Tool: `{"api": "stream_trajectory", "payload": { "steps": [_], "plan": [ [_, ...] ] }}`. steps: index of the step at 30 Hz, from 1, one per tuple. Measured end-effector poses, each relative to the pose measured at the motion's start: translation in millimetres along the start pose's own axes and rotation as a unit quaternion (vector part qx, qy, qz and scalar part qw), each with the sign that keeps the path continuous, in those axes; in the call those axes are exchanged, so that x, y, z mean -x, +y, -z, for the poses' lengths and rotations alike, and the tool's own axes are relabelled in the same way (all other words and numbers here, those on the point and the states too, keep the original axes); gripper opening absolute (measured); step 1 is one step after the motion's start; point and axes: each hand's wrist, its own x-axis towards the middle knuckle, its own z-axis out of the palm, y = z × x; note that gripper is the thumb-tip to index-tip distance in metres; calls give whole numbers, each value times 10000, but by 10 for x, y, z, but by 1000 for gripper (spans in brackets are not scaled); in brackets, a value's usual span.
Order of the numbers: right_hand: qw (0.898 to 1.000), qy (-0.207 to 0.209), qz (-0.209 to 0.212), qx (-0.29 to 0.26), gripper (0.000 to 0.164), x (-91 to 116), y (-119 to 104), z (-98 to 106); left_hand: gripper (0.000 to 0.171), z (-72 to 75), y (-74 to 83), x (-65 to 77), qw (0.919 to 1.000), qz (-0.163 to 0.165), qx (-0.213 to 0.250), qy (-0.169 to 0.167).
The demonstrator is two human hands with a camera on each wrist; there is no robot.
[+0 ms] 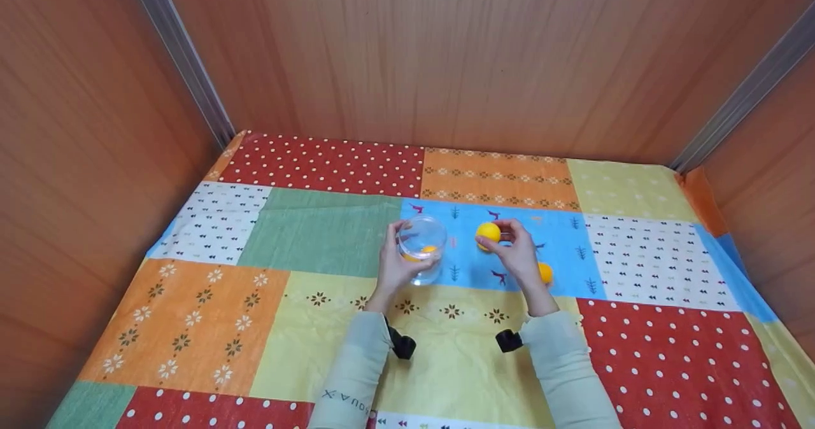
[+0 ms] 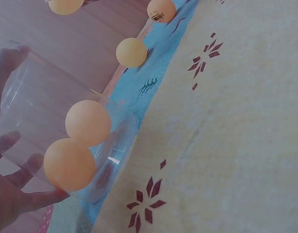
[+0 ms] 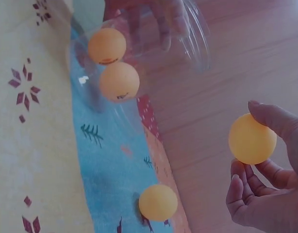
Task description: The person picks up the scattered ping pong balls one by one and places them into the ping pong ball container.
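Note:
My left hand grips a clear plastic cup round its side, fingers on one side and thumb on the other. Two orange ping-pong balls lie inside, near the cup's base: a lower ball and an upper ball. To the right of the cup, my right hand pinches a yellow-orange ping-pong ball between thumb and fingers, above the cloth. Two more balls rest on the cloth, a nearer ball and a farther ball; in the head view the right hand hides one.
A patchwork-print cloth covers the table. Wood-grain panels enclose it at the back and both sides, with metal strips at the corners. A black wrist camera sticks out from the left sleeve, another camera from the right.

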Motion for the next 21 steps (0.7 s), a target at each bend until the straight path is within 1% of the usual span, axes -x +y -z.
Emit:
{"api": "stream_trajectory", "payload": {
  "steps": [4, 5, 7, 11, 15, 21],
  "plan": [
    [9995, -105, -14, -292, 43, -6, -91, -76, 81, -8, -1, -12, 9999, 98, -83, 29],
    [9992, -138, -51, -368, 42, -9, -117, -97, 81, -16, -43, -23, 9998, 102, -132, 55],
    [9986, -189, -40, -490, 44, -46, -96, -144, 82, -33, -151, -56, 9997, 143, -174, 82],
    [9978, -289, 33, -597, 44, -57, -212, -245, 82, -31, -150, -55, 9995, 182, -233, 89],
    [9978, -323, 134, -565, 42, -68, -296, -356, 81, -31, -152, -53, 9996, 213, -179, 69],
    [9971, -410, 267, -590, 41, -58, -392, -490, 77, -34, -159, -54, 9998, 130, -159, 69]
  ]
}}
